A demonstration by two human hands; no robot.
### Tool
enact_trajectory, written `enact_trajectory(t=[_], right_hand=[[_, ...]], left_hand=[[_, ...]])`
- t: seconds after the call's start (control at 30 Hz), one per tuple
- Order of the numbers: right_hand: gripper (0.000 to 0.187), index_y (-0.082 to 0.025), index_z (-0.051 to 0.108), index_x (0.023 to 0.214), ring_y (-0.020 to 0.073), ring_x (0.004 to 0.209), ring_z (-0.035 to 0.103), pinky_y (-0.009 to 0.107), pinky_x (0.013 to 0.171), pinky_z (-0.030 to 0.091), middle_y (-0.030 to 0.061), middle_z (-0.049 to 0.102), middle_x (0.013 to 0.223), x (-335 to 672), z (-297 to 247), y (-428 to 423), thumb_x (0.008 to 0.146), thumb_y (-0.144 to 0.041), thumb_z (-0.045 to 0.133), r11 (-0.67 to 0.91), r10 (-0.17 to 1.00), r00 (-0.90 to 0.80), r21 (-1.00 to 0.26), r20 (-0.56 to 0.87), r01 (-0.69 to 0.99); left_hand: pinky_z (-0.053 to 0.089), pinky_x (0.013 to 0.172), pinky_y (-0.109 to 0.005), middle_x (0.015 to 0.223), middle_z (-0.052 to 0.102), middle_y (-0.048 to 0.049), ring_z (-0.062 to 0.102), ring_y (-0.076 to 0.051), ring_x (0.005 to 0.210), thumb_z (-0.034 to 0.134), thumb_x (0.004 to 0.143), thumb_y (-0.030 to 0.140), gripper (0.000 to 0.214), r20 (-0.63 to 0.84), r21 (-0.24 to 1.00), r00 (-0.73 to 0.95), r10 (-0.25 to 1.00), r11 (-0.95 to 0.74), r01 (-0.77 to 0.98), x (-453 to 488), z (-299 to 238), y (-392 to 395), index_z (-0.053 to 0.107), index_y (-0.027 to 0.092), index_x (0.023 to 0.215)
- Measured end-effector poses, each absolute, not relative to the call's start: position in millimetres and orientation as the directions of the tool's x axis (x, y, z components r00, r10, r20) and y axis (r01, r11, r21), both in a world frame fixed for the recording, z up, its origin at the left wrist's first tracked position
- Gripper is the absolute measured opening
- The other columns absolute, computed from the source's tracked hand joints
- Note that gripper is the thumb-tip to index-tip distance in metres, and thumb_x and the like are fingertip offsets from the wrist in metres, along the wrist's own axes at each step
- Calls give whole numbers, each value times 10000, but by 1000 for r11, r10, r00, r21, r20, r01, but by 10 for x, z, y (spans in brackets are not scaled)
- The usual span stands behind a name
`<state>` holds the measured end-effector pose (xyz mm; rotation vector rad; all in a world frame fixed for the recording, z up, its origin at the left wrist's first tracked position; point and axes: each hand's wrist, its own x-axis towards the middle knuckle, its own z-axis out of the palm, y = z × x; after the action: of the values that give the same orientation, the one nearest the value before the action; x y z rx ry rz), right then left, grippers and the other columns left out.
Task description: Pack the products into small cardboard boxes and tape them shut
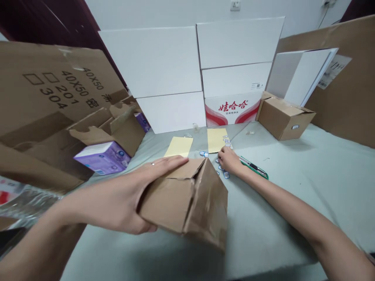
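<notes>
A small corrugated cardboard box (184, 205) is clenched at its left end by the left hand (115, 197), with the fingers (166, 166) laid over the top and the palm pressed against the end. The box appears to be held above the desk (293, 222), tilted, with its top flaps closed along a creased seam. Its long axis is run left to right, slanting toward the near side at the right end. The box is placed to the right of the left hand and well within its grasp, while the right hand (230, 160) is kept just beyond the box's right corner, on the far side.

The right hand is curled down onto the desk among small printed labels (225, 175); whether one is pinched cannot be told. A green utility knife (254, 168) is lying just to the right of that hand. Two yellow paper sheets (178, 147) are placed farther off on the desk. To the left, a purple packet (102, 158) is set against an opened cardboard carton (125, 134). At the far side, white flat boxes (155, 58) are stacked, and a closed small carton (284, 117) is seen at far right.
</notes>
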<state>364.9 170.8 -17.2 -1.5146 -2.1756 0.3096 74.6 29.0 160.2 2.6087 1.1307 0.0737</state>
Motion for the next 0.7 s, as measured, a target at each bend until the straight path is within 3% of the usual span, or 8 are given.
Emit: enact_trajectory(t=[0.1,0.23,0.37,0.47,0.53,0.6,0.63,0.7], right_hand=[[325,-188,602,1241,228,1108,619,449,937,534,102,599,1300,3623,-119,1687,958,-347,601,337,935,-262,-379,237,862],[288,-176,619,1187,209,1050,635,430,902,543,84,631,1228,3801,-61,1454,961,-353,595,368,928,-311,-376,204,851],[220,-157,670,869,186,880,636,383,826,529,53,664,951,3993,-131,1190,891,-376,660,451,891,-419,-459,178,765],[323,-192,644,681,203,751,617,362,724,516,59,633,788,4019,-98,1119,858,-462,620,469,880,-410,-565,239,679],[401,-205,640,684,221,765,630,361,691,514,80,653,824,3936,60,1057,876,-543,546,461,886,-355,-632,297,623],[435,-210,654,725,246,905,657,357,725,528,104,681,992,3761,326,887,897,-582,507,459,888,-283,-712,362,531],[426,-221,671,751,247,1004,655,342,766,535,93,678,1093,3645,480,755,909,-581,507,469,883,-263,-744,389,475],[348,-242,705,692,250,1105,646,340,855,538,61,683,1159,3384,773,431,881,-519,612,499,861,-225,-844,457,195]], left_hand=[[452,1095,-474,1633,288,-48,460,-394,1377,790,625,294,1193,-109,346,735,670,-667,660,505,1642,309,71,389,1572],[357,1161,-479,1636,260,-76,353,-375,1445,786,667,326,1104,-186,426,758,626,-643,636,316,1719,395,158,327,1575],[248,1202,-481,1633,254,-111,263,-367,1483,798,657,512,1071,-214,548,781,587,-590,594,282,1730,540,277,242,1553],[234,1211,-471,1626,262,-127,246,-389,1485,892,531,502,1199,-143,643,863,485,-618,453,219,1640,714,310,240,1547],[242,1210,-472,1623,261,-122,255,-420,1473,947,416,462,1318,-54,685,924,379,-659,311,150,1568,822,304,258,1549],[253,1209,-459,1610,288,-104,271,-431,1464,973,335,412,1371,-2,706,938,345,-664,246,99,1514,877,331,274,1538],[270,1203,-454,1597,320,-100,292,-433,1457,975,317,401,1356,3,716,931,365,-650,252,90,1496,875,369,272,1523],[337,1172,-467,1525,456,-107,391,-438,1410,960,310,443,1230,53,739,854,517,-595,315,105,1470,811,517,247,1441]])
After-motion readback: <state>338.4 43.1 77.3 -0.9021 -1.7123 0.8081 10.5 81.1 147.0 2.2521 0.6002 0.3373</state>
